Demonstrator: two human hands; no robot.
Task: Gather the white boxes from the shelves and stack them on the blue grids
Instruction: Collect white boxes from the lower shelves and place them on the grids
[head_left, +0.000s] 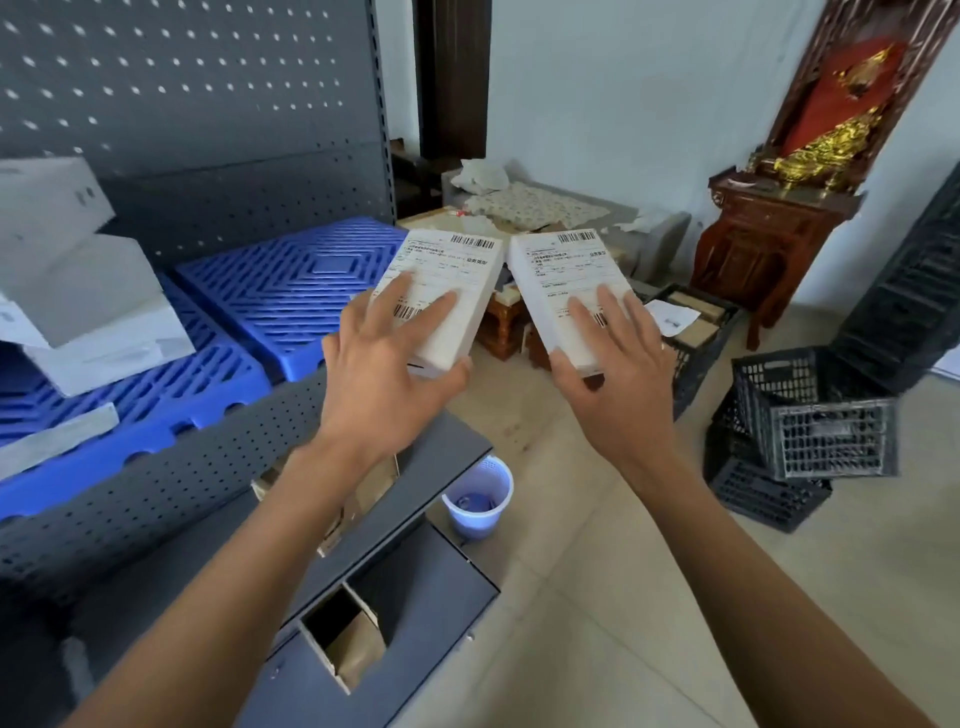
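Observation:
My left hand (387, 364) grips a white box with a barcode label (457, 270), fingers spread over its top and thumb under its near end. My right hand (610, 369) holds a second labelled white box (558, 265) the same way. Both boxes hang in the air above the floor, just right of the blue grids (291, 291). Several white boxes (78, 280) lie stacked on the left blue grid (135, 405). The right blue grid carries nothing.
A grey perforated panel (171, 483) runs in front of the blue grids, and a pegboard shelf back (197, 104) rises behind them. A pale blue basket (478, 496) and black crates (810, 431) stand on the floor. A wooden cabinet (763, 244) sits at the back right.

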